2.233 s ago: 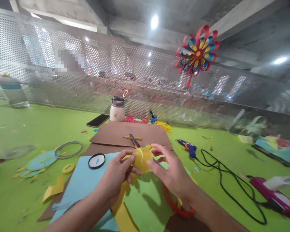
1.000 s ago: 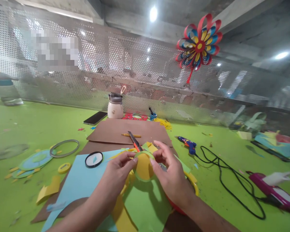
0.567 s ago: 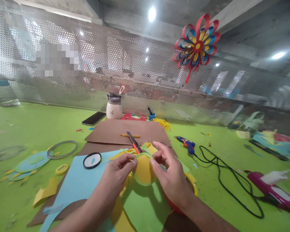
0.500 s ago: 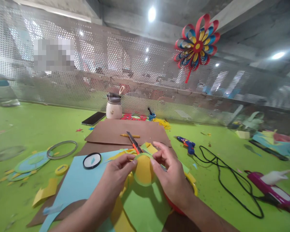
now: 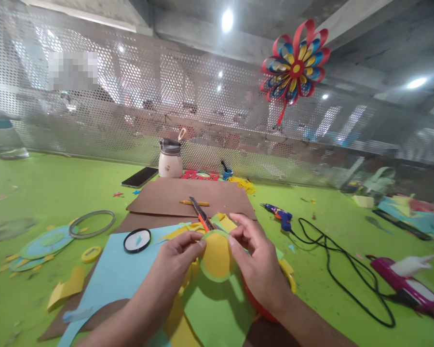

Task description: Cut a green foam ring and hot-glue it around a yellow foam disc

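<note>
A round paper disc (image 5: 217,256), yellow with a green rim, is held up between my two hands. My left hand (image 5: 183,253) pinches its left edge between thumb and fingers. On the opposite edge, my right hand (image 5: 255,255) grips with thumb and index finger, its other fingers bent. Below the disc lies a sheet of green paper (image 5: 217,313) with shadows on it. An orange utility knife (image 5: 203,218) lies just beyond the disc, its blade pointing away, near a yellow pencil (image 5: 188,203). Light blue paper (image 5: 119,270) spreads under my left forearm.
Right of my hands lies a blue glue gun (image 5: 280,215) with a looping black cord, running toward a magenta power strip (image 5: 405,282). A black ring (image 5: 137,241), a metal hoop (image 5: 92,224) and a tape roll (image 5: 91,254) lie left. Behind stand a jar (image 5: 170,161) and a phone (image 5: 140,177).
The disc has turned slightly more toward me, so its yellow face shows evenly lit. Both hands keep their pinch on its edges and have barely moved.
</note>
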The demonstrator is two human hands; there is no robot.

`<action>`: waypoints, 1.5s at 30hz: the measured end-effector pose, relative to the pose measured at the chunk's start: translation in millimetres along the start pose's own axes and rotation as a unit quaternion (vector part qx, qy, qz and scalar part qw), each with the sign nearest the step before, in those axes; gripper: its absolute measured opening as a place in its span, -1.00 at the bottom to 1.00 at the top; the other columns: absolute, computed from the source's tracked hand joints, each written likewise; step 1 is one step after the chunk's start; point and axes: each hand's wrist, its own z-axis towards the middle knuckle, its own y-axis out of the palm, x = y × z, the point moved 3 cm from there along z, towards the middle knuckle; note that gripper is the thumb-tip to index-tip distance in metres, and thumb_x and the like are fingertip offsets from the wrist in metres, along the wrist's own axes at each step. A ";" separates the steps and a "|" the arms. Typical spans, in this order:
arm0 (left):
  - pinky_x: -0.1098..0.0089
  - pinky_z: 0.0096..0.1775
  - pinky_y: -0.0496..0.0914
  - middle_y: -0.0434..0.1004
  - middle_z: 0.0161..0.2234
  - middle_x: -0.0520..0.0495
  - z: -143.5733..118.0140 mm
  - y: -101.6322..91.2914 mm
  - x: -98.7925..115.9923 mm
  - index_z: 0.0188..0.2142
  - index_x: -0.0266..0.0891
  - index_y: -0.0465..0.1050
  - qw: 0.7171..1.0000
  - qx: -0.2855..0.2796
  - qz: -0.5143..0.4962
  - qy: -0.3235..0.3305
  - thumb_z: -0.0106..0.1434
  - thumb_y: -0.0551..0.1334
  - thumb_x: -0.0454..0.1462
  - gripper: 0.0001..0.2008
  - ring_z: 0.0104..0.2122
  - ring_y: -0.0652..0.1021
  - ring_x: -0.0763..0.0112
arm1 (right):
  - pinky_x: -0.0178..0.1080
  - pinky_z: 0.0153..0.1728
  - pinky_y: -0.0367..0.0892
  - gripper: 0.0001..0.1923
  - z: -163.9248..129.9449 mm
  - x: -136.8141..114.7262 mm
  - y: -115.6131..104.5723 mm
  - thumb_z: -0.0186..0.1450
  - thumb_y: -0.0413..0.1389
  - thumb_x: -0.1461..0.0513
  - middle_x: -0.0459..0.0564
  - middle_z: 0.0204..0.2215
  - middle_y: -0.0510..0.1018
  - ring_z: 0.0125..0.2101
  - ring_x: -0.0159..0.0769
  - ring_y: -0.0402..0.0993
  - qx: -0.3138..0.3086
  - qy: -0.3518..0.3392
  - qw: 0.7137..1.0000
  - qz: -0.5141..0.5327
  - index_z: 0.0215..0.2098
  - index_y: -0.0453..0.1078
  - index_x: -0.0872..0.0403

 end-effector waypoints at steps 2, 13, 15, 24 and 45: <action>0.49 -0.51 0.20 0.41 -0.57 0.06 -0.7 0.2 0.5 -0.45 -0.22 0.45 1.000 -0.001 0.006 -0.001 0.02 0.27 -0.20 -0.87 -0.56 0.35 0.46 | -0.35 -0.33 0.31 -0.63 -0.1 -0.5 0.1 0.26 0.00 0.34 -0.14 -0.42 0.37 -0.41 -0.39 0.35 0.000 0.003 1.000 0.003 0.03 0.23 0.04; 0.49 -0.49 0.18 0.39 -0.56 0.06 -3.9 1.0 2.8 -0.45 -0.22 0.43 1.000 -0.001 0.007 -0.006 0.03 0.26 -0.20 -0.87 -0.54 0.35 0.46 | -0.38 -0.39 0.27 -0.72 -0.5 -1.3 -3.8 0.31 -0.03 0.27 -0.15 -0.41 0.38 -0.45 -0.42 0.30 -0.005 0.032 0.999 0.023 -0.01 0.25 0.03; 0.49 -0.49 0.18 0.38 -0.57 0.07 -5.2 2.2 4.1 -0.47 -0.22 0.43 1.000 -0.003 0.013 -0.005 0.03 0.26 -0.20 -0.87 -0.54 0.34 0.47 | -0.37 -0.37 0.29 -0.71 0.2 -1.7 -3.1 0.31 -0.02 0.27 -0.14 -0.40 0.39 -0.43 -0.41 0.32 -0.010 0.031 0.999 0.025 0.00 0.23 0.03; 0.44 -0.42 0.24 0.45 -0.55 0.04 -6.1 7.7 2.6 -0.48 -0.23 0.47 0.997 -0.066 0.030 0.007 0.02 0.27 -0.21 -0.88 -0.51 0.39 0.40 | -0.17 -0.23 0.31 -0.55 0.9 -8.6 4.5 0.18 0.07 0.32 -0.07 -0.39 0.42 -0.34 -0.27 0.38 -0.018 0.015 1.000 -0.011 0.06 0.21 0.13; 0.47 -0.48 0.13 0.32 -0.62 0.10 -3.8 6.0 -0.8 -0.50 -0.23 0.47 0.996 -0.061 0.058 0.015 0.03 0.25 -0.22 -0.88 -0.56 0.24 0.49 | -0.20 -0.17 0.31 -0.55 0.6 -11.6 2.9 0.20 0.05 0.36 -0.05 -0.33 0.43 -0.30 -0.31 0.38 -0.004 -0.049 0.997 -0.051 0.07 0.22 0.10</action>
